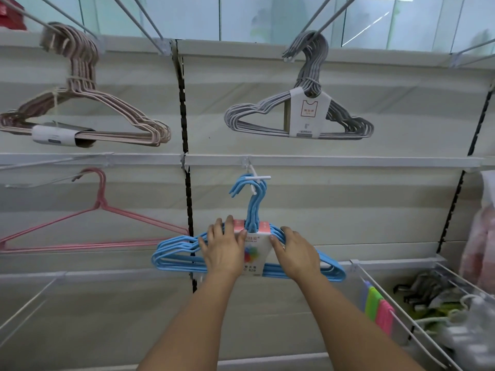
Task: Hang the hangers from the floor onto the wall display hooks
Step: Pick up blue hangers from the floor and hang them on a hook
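A bundle of blue hangers (176, 255) with a white paper label hangs by its hooks on a white wall display hook (255, 180) at the middle of the wall. My left hand (223, 247) lies over the bundle's left shoulder, its fingers spread over the label's top and its thumb against the label. My right hand (294, 250) grips the right shoulder, thumb on the label's edge and fingers curled behind the hangers.
Beige hangers (88, 108) and grey hangers (300, 113) hang on the upper hooks. A pink hanger (99, 210) hangs at lower left. A wire basket (417, 311) with coloured packs and bags stands at lower right. A black slotted upright (184, 124) divides the wall panels.
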Demonstrator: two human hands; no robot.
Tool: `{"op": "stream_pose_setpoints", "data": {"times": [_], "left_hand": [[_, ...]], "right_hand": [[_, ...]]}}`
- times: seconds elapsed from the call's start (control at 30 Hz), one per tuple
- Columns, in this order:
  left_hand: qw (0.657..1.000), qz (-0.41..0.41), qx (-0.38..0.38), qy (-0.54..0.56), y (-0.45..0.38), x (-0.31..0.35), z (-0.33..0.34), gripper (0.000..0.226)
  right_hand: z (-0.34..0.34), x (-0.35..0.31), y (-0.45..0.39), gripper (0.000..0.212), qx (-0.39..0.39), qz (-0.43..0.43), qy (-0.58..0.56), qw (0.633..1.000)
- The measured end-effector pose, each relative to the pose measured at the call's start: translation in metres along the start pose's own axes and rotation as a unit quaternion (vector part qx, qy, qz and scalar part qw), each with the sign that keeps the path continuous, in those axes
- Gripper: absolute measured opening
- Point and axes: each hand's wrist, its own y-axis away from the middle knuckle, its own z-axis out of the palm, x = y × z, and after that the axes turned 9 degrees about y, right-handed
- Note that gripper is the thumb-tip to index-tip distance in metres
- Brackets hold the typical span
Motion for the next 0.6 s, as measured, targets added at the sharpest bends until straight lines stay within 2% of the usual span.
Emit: {"op": "stream_pose_setpoints", "data": {"times": [0.3, 0.6], "left_hand": [[1.0, -0.005, 0.018, 0.006, 0.047, 0.013, 0.003, 0.063], [0.999, -0.023, -0.045, 0.013, 0.125, 0.033, 0.024, 0.058]], "right_hand": [[-0.008, 0.03, 0.035, 0.053, -0.028, -0.003, 0.015, 0.999], [-0.008, 0.084, 0.1, 0.047, -0.057, -0.008, 0.024, 0.998]]}}
